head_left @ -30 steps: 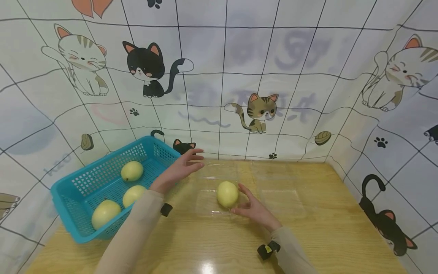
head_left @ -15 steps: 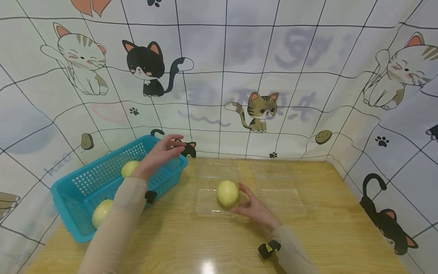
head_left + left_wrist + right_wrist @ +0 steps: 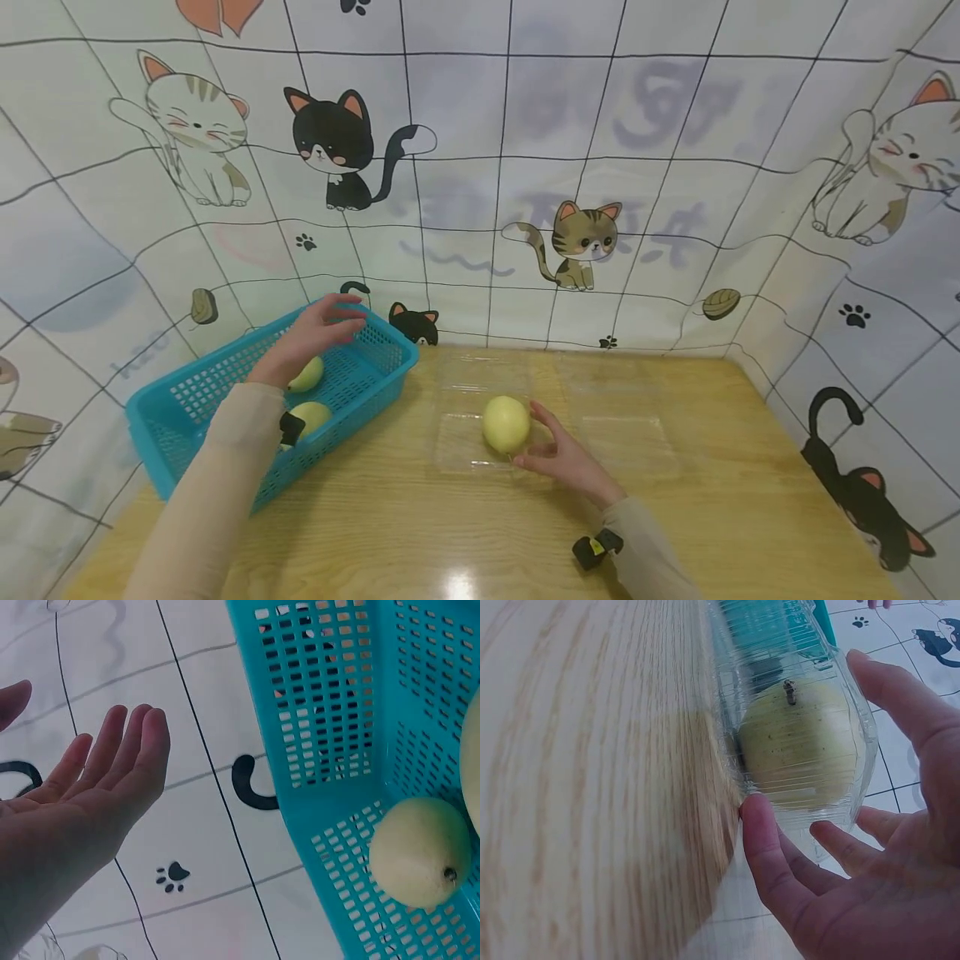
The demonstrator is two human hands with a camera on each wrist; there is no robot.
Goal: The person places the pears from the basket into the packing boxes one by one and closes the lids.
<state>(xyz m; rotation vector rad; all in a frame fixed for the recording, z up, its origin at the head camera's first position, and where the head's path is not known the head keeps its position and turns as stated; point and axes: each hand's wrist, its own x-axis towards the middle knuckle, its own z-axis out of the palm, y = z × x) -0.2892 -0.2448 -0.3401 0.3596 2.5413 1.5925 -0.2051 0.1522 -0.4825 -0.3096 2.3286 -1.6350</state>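
Observation:
My left hand [image 3: 315, 329] reaches over the blue plastic basket [image 3: 375, 396], holding nothing; its relaxed fingers stand clear of the fruit. Inside the basket lie pale yellow pears [image 3: 420, 851], partly hidden in the head view by my left arm. One more pear [image 3: 506, 425] sits in a clear plastic container [image 3: 457, 437] on the table. At the right side of this pear's compartment is my right hand [image 3: 566, 467]. Its spread fingers touch the clear wall around the pear [image 3: 799, 746], as the right wrist view shows.
The wooden table [image 3: 420, 533] ends at a white cloth backdrop [image 3: 465, 192] printed with cats and grid lines. Right of the pear, the clear container has further compartments [image 3: 626, 437]. Straps with small black devices [image 3: 597, 547] sit at the wrists.
My left hand has moved left, away from the pear in the container, to above the basket. The right hand stays at the container. The head view has shifted slightly.

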